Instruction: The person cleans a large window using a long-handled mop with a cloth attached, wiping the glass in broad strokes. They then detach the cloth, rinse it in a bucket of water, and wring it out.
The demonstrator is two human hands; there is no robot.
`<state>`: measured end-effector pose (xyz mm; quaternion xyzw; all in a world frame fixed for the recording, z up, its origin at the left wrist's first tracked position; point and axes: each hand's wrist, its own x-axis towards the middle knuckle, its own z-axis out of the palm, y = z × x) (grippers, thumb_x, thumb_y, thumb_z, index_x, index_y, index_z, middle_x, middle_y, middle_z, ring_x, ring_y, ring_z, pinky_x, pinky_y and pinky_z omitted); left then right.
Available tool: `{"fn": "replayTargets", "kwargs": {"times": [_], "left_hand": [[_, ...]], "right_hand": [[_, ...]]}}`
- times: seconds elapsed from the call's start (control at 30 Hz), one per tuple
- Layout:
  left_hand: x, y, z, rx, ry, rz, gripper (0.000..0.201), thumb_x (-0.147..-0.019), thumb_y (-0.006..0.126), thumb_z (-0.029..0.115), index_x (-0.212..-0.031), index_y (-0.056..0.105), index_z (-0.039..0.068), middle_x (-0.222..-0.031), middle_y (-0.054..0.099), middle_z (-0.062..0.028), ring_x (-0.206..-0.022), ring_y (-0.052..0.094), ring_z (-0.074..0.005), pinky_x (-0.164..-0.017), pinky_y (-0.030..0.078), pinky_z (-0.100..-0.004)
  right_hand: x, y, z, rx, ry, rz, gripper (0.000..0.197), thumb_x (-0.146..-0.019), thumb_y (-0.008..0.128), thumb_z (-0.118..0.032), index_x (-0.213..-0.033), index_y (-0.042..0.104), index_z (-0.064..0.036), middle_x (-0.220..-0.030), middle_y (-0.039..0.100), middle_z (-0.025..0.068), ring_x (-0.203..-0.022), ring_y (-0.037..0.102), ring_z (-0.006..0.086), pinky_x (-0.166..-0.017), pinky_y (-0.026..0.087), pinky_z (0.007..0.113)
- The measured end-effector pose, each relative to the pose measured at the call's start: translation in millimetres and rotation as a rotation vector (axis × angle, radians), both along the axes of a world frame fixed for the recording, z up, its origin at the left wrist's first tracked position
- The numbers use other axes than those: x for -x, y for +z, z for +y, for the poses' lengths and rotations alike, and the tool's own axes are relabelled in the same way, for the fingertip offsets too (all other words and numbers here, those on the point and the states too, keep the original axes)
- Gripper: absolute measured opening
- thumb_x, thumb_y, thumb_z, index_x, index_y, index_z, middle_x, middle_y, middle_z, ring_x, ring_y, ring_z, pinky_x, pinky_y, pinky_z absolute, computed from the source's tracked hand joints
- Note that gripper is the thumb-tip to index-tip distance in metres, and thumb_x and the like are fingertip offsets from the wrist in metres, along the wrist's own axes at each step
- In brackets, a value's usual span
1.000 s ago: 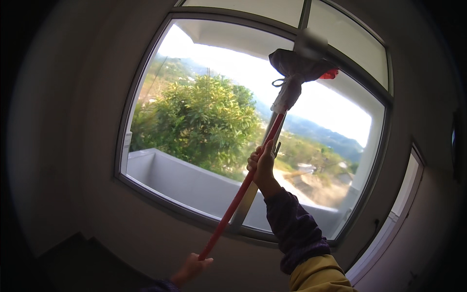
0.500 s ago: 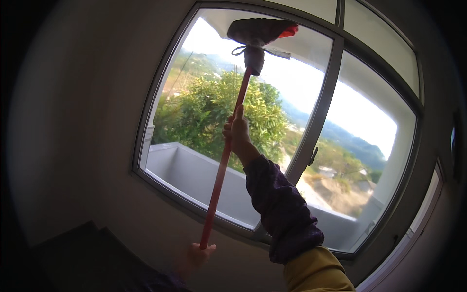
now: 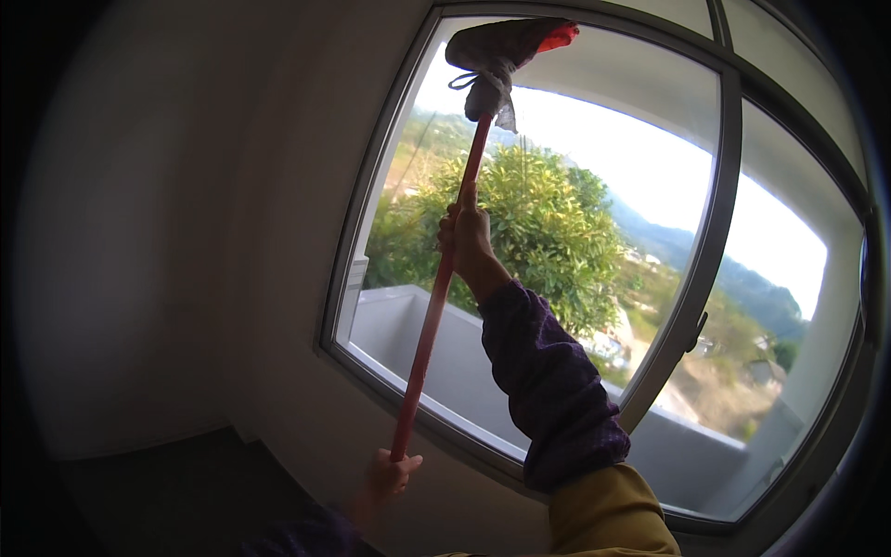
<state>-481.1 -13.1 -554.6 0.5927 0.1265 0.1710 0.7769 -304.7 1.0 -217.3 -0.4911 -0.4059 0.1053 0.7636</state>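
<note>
Window (image 3: 650, 213): grey-framed, tree (image 3: 557, 246) outside
Red pole (image 3: 422, 357): tilted, cloth-wrapped head (image 3: 492, 48) near window's top
Right hand (image 3: 469, 238): grasping pole's upper part
Left hand (image 3: 392, 472): clasping lower end

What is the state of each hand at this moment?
Left hand: closed, holding the red pole at its lower end.
Right hand: closed around the same pole, higher up.
</note>
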Motion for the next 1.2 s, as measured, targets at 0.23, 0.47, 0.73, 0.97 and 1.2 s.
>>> {"fn": "replayTargets", "kwargs": {"times": [0.23,0.47,0.73,0.97,1.2], "left_hand": [[-26.4,10.3,89.0,-0.414,-0.039,-0.002,0.037,-0.088,0.070,0.026,-0.062,0.049,0.012,-0.050,0.046,0.0023,-0.042,0.044,-0.0097,-0.041,0.035,-0.0288],[-3.7,13.5,125.3,-0.597,0.081,-0.170,0.041,-0.088,0.070,0.035,-0.065,0.060,0.002,-0.053,0.052,-0.0058,-0.053,0.052,-0.0103,-0.050,0.040,-0.0351],[5.5,125.5,158.1,-0.668,0.066,-0.391,0.040,-0.086,0.074,0.038,-0.080,0.062,0.001,-0.058,0.056,-0.0105,-0.057,0.058,-0.0177,-0.054,0.045,-0.0371],[49.7,186.5,125.8,-0.414,-0.456,-0.592,0.036,-0.097,0.060,0.018,-0.124,0.045,0.000,-0.089,0.057,-0.0033,-0.068,0.058,-0.0099,-0.058,0.050,-0.0245],[53.9,171.4,125.7,-0.460,-0.484,-0.839,0.043,-0.097,0.063,0.024,-0.129,0.048,0.001,-0.117,0.059,-0.0116,-0.102,0.061,-0.0161,-0.090,0.053,-0.0344]], "right_hand": [[-3.5,19.2,-18.4,-0.215,-0.061,-0.042,0.053,-0.094,0.043,-0.068,-0.079,0.045,-0.0167,-0.055,0.036,-0.0055,-0.042,0.034,0.0074,-0.039,0.029,0.026],[30.8,-18.1,-11.3,-0.349,-0.299,-0.099,0.043,-0.099,0.045,-0.057,-0.093,0.048,-0.0146,-0.059,0.039,-0.0041,-0.041,0.035,0.0073,-0.036,0.031,0.026],[121.8,-59.4,50.7,-0.128,-0.426,-0.184,0.029,-0.103,0.048,-0.039,-0.108,0.044,-0.0100,-0.064,0.045,0.0011,-0.044,0.045,0.0131,-0.039,0.041,0.029],[171.8,-57.7,6.9,-0.085,-0.255,-0.120,0.034,-0.104,0.045,-0.042,-0.102,0.042,-0.0078,-0.068,0.048,0.0036,-0.044,0.044,0.0131,-0.039,0.043,0.029],[196.0,30.6,-109.7,0.089,-0.705,-0.259,0.042,-0.102,0.046,-0.044,-0.126,0.045,-0.0102,-0.076,0.049,0.0008,-0.047,0.046,0.0096,-0.035,0.040,0.025]]}}
